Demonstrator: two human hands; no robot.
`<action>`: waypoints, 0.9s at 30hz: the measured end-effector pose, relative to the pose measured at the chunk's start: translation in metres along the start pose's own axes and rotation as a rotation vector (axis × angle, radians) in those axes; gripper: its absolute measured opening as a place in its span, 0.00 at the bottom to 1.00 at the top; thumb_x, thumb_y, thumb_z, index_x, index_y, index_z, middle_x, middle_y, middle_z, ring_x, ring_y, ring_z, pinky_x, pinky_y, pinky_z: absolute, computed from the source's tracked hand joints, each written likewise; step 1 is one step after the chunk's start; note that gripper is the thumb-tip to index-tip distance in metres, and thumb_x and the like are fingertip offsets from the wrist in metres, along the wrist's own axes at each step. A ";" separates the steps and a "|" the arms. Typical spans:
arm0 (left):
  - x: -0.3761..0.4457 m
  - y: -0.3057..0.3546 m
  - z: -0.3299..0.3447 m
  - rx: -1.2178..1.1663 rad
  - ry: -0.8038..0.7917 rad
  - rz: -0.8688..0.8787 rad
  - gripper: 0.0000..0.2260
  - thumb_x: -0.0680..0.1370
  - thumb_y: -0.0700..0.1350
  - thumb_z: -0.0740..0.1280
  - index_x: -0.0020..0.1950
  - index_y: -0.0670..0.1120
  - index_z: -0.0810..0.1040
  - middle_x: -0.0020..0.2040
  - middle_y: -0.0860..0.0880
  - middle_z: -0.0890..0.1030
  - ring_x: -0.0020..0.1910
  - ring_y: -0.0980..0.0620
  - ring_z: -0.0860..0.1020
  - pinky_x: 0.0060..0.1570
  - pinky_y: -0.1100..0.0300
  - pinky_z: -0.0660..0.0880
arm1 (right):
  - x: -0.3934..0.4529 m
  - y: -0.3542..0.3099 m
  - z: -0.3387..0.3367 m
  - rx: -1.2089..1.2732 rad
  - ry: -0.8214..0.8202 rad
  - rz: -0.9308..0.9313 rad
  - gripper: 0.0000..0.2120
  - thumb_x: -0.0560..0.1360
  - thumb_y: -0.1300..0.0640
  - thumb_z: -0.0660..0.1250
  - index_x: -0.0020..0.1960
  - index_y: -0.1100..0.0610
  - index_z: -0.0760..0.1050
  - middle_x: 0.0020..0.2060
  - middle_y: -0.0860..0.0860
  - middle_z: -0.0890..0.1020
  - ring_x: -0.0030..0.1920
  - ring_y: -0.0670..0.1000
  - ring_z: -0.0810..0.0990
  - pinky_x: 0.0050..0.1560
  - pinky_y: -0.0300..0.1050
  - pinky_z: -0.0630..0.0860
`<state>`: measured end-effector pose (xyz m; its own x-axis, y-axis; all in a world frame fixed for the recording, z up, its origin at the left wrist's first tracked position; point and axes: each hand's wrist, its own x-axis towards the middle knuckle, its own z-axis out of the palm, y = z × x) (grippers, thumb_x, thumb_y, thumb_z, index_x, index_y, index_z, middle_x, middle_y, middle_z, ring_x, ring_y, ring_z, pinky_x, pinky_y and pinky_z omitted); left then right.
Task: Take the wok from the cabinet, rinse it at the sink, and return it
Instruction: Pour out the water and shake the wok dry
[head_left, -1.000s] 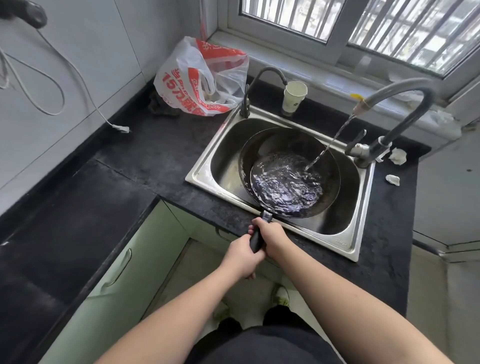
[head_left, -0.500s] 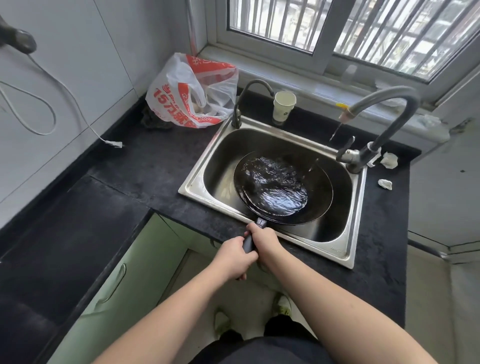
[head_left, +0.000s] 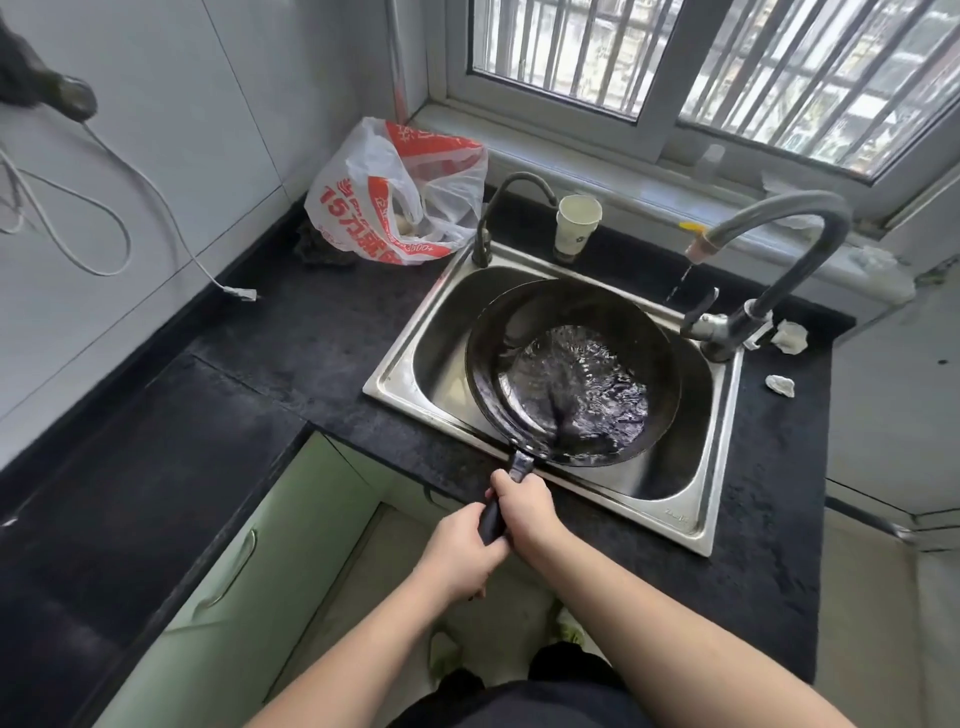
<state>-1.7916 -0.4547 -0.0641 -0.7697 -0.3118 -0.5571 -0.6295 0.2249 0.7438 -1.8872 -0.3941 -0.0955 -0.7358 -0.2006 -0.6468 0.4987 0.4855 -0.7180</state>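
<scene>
A black wok (head_left: 571, 374) sits low in the steel sink (head_left: 719, 467), holding rippling water in its bowl. Its dark handle sticks out over the sink's front rim toward me. My left hand (head_left: 457, 551) grips the end of that handle, and my right hand (head_left: 522, 506) is wrapped around it just ahead, close to the pan. The big grey tap (head_left: 779, 244) arches over the sink's right side, with only a thin trickle falling from its spout beside the wok's far right rim.
A small second tap (head_left: 488, 223) and a paper cup (head_left: 575, 223) stand at the sink's back edge. A red-and-white plastic bag (head_left: 395, 197) lies on the black counter (head_left: 311, 338) at back left. Crumpled tissues (head_left: 787, 338) lie right of the tap. Green cabinet doors (head_left: 234, 566) are below left.
The tap's stream has shrunk to a trickle. The wok has shifted within the sink and its water has sloshed. Both hands stay on the handle.
</scene>
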 end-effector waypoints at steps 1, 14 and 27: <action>0.000 -0.001 0.001 -0.024 -0.011 -0.001 0.06 0.74 0.46 0.67 0.43 0.45 0.72 0.32 0.50 0.76 0.19 0.51 0.74 0.19 0.60 0.70 | 0.001 0.002 -0.001 -0.025 0.010 -0.008 0.15 0.72 0.60 0.64 0.27 0.57 0.76 0.23 0.49 0.78 0.26 0.47 0.75 0.31 0.38 0.70; 0.008 0.027 -0.014 0.079 -0.055 0.002 0.09 0.73 0.47 0.65 0.45 0.42 0.72 0.28 0.46 0.77 0.19 0.49 0.75 0.20 0.62 0.69 | 0.005 -0.012 -0.004 0.130 -0.021 0.101 0.17 0.69 0.57 0.66 0.22 0.57 0.77 0.24 0.51 0.78 0.33 0.55 0.77 0.40 0.48 0.74; 0.001 0.012 -0.002 -0.072 0.024 -0.015 0.07 0.76 0.45 0.66 0.44 0.42 0.72 0.29 0.47 0.77 0.19 0.50 0.74 0.19 0.63 0.66 | 0.002 -0.017 -0.005 -0.069 -0.012 -0.030 0.14 0.72 0.59 0.64 0.27 0.55 0.76 0.27 0.50 0.80 0.32 0.50 0.77 0.41 0.44 0.75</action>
<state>-1.7999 -0.4541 -0.0545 -0.7566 -0.3368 -0.5605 -0.6314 0.1533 0.7602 -1.8996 -0.3984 -0.0836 -0.7444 -0.2262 -0.6283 0.4429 0.5369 -0.7180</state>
